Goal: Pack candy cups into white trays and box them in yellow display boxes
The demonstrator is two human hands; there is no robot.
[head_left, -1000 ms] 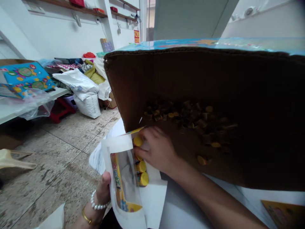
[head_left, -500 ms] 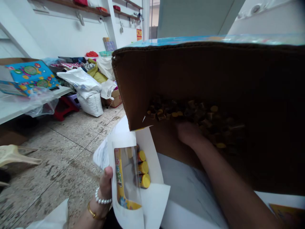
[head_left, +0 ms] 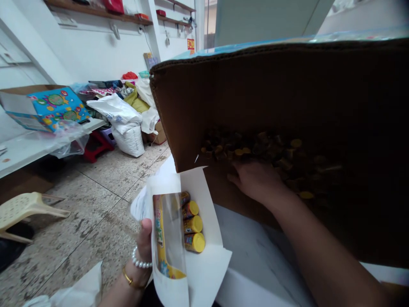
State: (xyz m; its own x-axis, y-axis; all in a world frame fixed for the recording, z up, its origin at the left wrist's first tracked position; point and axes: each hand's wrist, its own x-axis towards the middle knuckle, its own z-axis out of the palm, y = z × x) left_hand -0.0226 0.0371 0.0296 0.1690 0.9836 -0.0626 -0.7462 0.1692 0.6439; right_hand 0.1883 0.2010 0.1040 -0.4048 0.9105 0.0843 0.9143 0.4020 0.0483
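- While the big carton fills the upper right of the view, its dark inside wall blocks everything behind it, and its right end is cut off by the frame.
- A white box with a clear window is gripped at its left edge by the left hand (thumb on the front, pearl bracelet at the wrist); four yellow-capped tubs are stacked inside it.
- The right hand is laid inside the carton, just by a heap of loose tubs; whether anything is held under its curled fingers cannot be told.
- The heap is dim and hard to count.
- To the left a table with a printed box, a red stool, white sacks and a cream stool are seen on the speckled floor.
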